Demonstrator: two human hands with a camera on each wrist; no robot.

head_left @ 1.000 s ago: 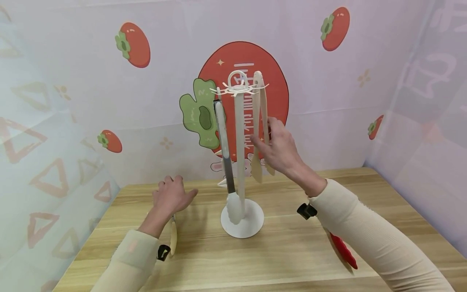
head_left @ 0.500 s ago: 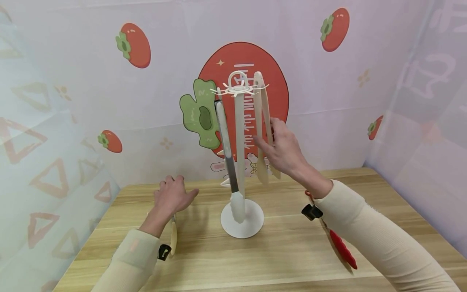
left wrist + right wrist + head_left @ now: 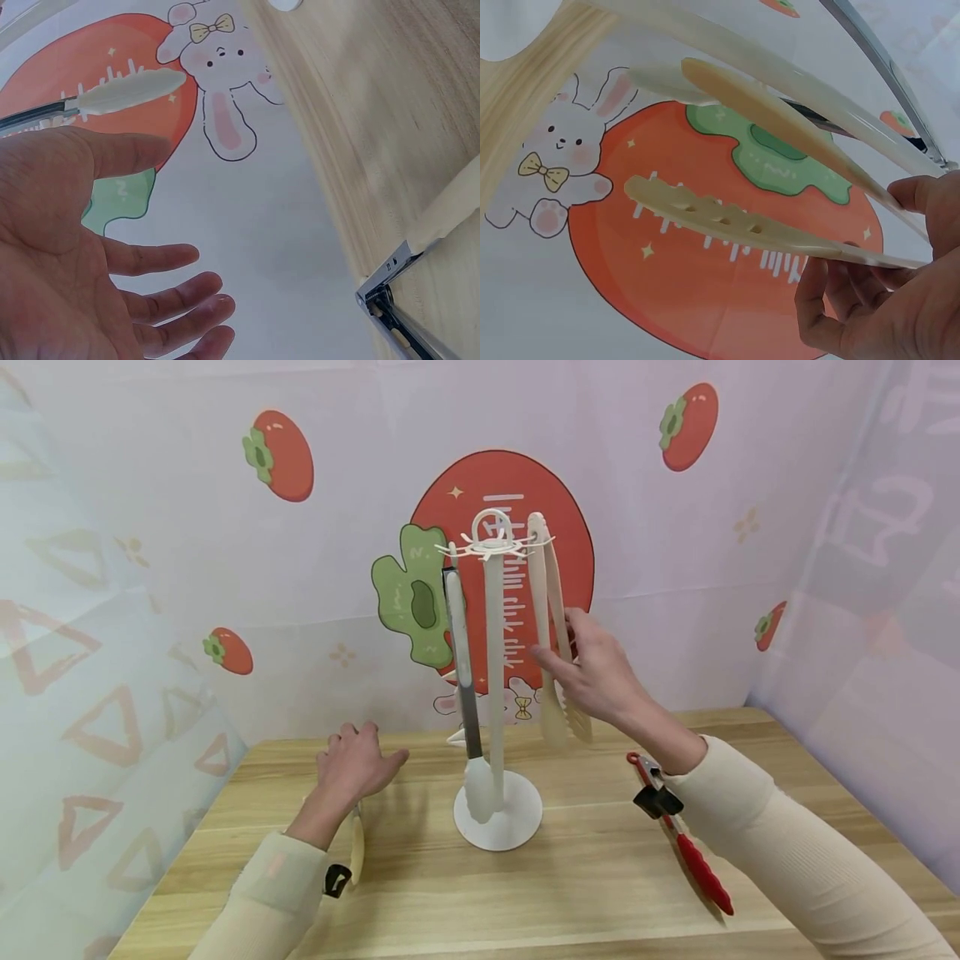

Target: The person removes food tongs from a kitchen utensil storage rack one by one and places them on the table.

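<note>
In the head view a white utensil stand (image 3: 495, 693) has a ring of hooks at its top. Beige tongs (image 3: 553, 718) meet a hook on its right side with their upper end, slanting outward below. My right hand (image 3: 596, 672) holds these tongs, thumb on one arm and fingers on the other, as the right wrist view shows; their tips are apart. White-tipped metal tongs (image 3: 471, 710) hang on the stand's left. My left hand (image 3: 356, 762), fingers spread and holding nothing, hovers over the left of the table, above cream-and-metal tongs (image 3: 357, 852) partly hidden by the arm.
Red-handled tongs (image 3: 701, 872) lie on the wooden table (image 3: 540, 893) at the right, partly covered by my right wrist. The stand's round white base (image 3: 517, 818) sits mid-table. A printed cloth (image 3: 352, 568) rises behind the table's back edge.
My right hand has moved right and slightly down, swinging the lower ends of the beige tongs away from the pole. More of the red-handled tongs shows. My left hand has stayed put.
</note>
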